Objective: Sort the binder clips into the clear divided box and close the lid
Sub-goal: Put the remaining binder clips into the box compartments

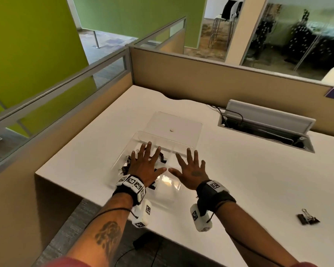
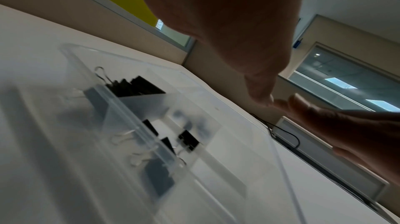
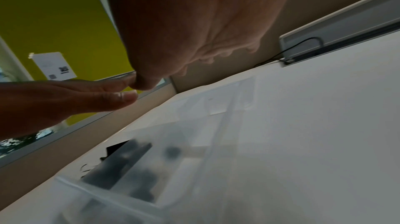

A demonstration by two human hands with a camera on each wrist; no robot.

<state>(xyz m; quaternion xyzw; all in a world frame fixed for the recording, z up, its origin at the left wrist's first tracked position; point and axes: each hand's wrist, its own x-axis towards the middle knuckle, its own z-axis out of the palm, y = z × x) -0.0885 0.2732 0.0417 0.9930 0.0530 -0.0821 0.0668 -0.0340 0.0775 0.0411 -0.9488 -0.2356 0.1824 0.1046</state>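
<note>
I have both hands flat above the clear box [image 1: 174, 191] on the desk [image 1: 258, 180], the left hand [image 1: 146, 166] and right hand [image 1: 191, 173] with fingers straight and spread, holding nothing. The lid [image 1: 178, 124] lies open behind the box, so I judge sorting is nearly over and closing comes soon. One binder clip [image 1: 308, 218] sits well apart on my right; my next move should be fetching it. The left wrist view shows what the head view hides: black clips [image 2: 188, 139] lying in separate compartments. The right wrist view is too blurred to count them
</note>
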